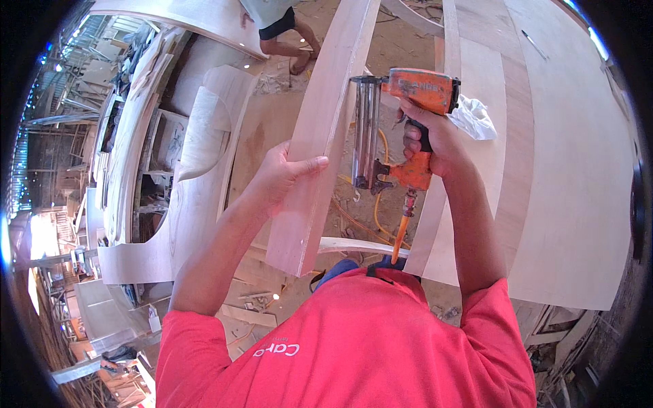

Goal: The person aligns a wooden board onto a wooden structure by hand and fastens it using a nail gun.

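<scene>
My right hand (430, 139) is wrapped round the handle of an orange pneumatic nail gun (423, 90). The gun's upright metal magazine (367, 129) stands just right of a long wooden board (332, 102), with a small gap visible between them. An orange air hose (399, 238) runs from the base of the handle down toward my waist. With its thumb over the board's edge, my left hand (280, 178) grips that board; the other fingers are mostly hidden. The board stretches away from me, its near end close to my shirt.
Large pale panels (571, 170) lie to the right, with a crumpled white bag or cloth (474, 119) and a pen-like tool (535, 45) on them. Left is a curved-cut plywood sheet (194, 204). Another person (275, 24) is at the far side. A yellow hose (378, 204) trails along the floor.
</scene>
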### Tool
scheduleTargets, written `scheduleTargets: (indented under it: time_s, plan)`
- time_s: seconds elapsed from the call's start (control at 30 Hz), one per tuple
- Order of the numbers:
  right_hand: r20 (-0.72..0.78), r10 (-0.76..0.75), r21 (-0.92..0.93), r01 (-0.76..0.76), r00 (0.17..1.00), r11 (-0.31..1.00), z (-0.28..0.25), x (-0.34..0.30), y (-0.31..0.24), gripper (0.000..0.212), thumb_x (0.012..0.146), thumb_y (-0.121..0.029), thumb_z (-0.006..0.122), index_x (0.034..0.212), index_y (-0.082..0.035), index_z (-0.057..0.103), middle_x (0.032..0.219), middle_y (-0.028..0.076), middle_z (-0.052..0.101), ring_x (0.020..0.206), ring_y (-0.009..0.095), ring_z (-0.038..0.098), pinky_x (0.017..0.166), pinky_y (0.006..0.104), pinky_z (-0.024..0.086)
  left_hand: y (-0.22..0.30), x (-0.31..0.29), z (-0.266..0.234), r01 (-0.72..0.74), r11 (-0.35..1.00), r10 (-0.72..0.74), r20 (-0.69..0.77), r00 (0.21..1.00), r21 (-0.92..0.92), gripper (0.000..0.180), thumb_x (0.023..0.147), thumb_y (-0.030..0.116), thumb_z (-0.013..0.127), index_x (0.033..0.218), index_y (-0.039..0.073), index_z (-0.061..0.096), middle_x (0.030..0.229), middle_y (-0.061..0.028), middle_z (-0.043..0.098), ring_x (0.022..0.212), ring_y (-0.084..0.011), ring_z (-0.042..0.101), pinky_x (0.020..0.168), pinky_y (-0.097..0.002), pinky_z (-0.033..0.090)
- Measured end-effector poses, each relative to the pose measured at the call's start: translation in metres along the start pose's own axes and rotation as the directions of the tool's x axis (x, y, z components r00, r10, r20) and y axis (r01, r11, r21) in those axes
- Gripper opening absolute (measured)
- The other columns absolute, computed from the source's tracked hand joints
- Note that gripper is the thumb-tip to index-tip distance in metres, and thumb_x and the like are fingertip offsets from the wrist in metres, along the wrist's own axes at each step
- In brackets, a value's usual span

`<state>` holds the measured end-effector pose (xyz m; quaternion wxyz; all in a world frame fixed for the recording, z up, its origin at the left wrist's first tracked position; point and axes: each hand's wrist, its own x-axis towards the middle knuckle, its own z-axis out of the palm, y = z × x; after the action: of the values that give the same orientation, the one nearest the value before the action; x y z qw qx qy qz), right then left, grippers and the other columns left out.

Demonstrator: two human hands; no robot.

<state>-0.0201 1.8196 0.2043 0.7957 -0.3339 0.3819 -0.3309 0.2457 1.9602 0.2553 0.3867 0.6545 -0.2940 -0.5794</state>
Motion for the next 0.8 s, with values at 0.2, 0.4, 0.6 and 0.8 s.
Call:
scheduleTargets:
  time_s: [0.2, 0.4, 0.6, 0.8]
  plan:
    - [0.008, 0.024, 0.044, -0.024, 1.000, 0.999, 0.002, -0.007, 0.005, 0.034, 0.096, -0.038, 0.078, 0.102, -0.006, 0.068, 0.061, -0.005, 0.046, 0.050, 0.009, 0.046, 0.049, 0.0289, 0.041, 0.006, -0.001, 0.002, 0.017, 1.000, -0.017, 0.020, 1.000, -0.023, 0.052, 0.090, 0.020, 0.083, 0.133, 0.002, 0.060, 0.115, -0.0077, 0.071, 0.100, -0.0156, 0.070, 0.088, -0.0359, 0.059]
    - [0.078, 0.043, 0.071, -0.049, 0.996, 0.996, 0.004, -0.028, 0.026, 0.032, 0.096, -0.035, 0.077, 0.102, -0.005, 0.069, 0.062, -0.004, 0.047, 0.052, 0.010, 0.047, 0.050, 0.0285, 0.041, 0.001, -0.017, -0.010, 0.052, 0.998, -0.049, 0.058, 0.997, -0.042, 0.054, 0.089, 0.022, 0.084, 0.133, 0.001, 0.060, 0.115, -0.0075, 0.070, 0.101, -0.0158, 0.070, 0.088, -0.0362, 0.059]
    - [0.058, 0.063, 0.080, -0.067, 0.996, 0.995, 0.011, -0.043, 0.031, 0.030, 0.096, -0.031, 0.079, 0.105, -0.004, 0.068, 0.063, -0.002, 0.049, 0.053, 0.011, 0.048, 0.050, 0.0293, 0.042, -0.006, -0.031, -0.011, 0.151, 0.989, -0.151, -0.008, 0.989, 0.010, 0.052, 0.087, 0.027, 0.086, 0.127, 0.001, 0.065, 0.111, -0.0061, 0.071, 0.099, -0.0152, 0.070, 0.084, -0.0359, 0.059]
    - [0.079, 0.034, 0.054, -0.039, 0.996, 0.998, 0.008, -0.043, 0.040, 0.034, 0.097, -0.038, 0.076, 0.107, -0.006, 0.068, 0.063, -0.004, 0.044, 0.051, 0.009, 0.044, 0.049, 0.0281, 0.040, -0.009, -0.031, -0.001, 0.119, 0.992, -0.121, -0.059, 0.991, -0.044, 0.050, 0.087, 0.027, 0.087, 0.124, 0.000, 0.067, 0.107, -0.0071, 0.073, 0.094, -0.0154, 0.072, 0.081, -0.0351, 0.059]
